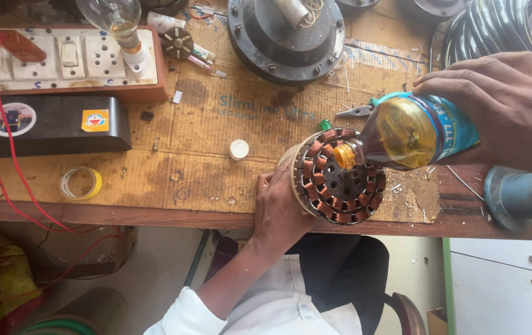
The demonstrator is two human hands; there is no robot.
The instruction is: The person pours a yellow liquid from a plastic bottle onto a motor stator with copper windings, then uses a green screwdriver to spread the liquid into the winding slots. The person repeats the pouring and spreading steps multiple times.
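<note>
**Bottle tipped over a copper-wound stator at the bench edge**

Cardboard covers the wooden workbench (173, 180), stained and littered with bits of wire. From the head camera, the left hand (278, 208) wraps its fingers around the rim of a round stator (339, 175) with copper windings, holding it tilted up at the bench's near edge. The right hand (502, 108) grips a plastic bottle (412, 130) of amber liquid, tipped so its mouth touches the stator's windings. A white cap (238, 149) lies just left of the stator. Farther left sit a tape roll (80, 183), a switchboard (67, 59) with a bulb (117, 18), and a motor housing (286, 38) behind.
</note>
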